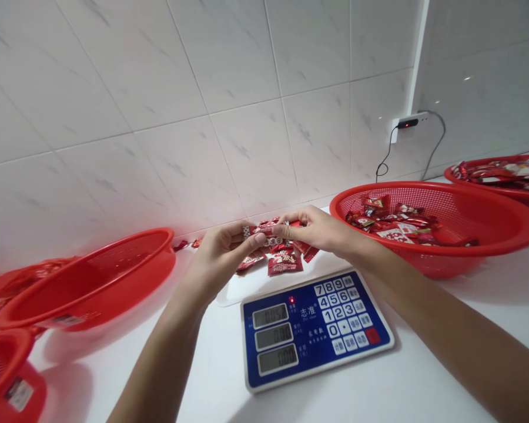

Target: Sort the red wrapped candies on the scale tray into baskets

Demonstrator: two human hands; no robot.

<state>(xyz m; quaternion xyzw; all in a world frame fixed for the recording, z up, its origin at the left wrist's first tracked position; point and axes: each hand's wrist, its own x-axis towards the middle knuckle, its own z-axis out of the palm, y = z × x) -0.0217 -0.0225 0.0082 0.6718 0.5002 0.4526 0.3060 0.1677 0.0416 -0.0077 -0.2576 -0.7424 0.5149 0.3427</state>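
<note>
Between my two hands is a red wrapped candy point(265, 231), pinched at its ends above the weighing plate. My left hand point(223, 249) grips its left end with thumb and fingers. My right hand point(311, 229) has its thumb and fingers closed at the right end. Just below lie several red candy packets point(284, 262) on the white plate point(242, 288) of a digital scale. The scale's blue panel point(312, 329) faces me, with number keys on the right and three displays on the left. My hands partly cover the packets behind them.
To the right, a red perforated basket point(449, 194) holds several wrapped candies, and another filled red basket point(520, 158) stands behind it. Red baskets point(150, 276) line the left side. A tiled wall point(180, 158) closes off the back, with a plugged-in power strip point(408, 123) at right.
</note>
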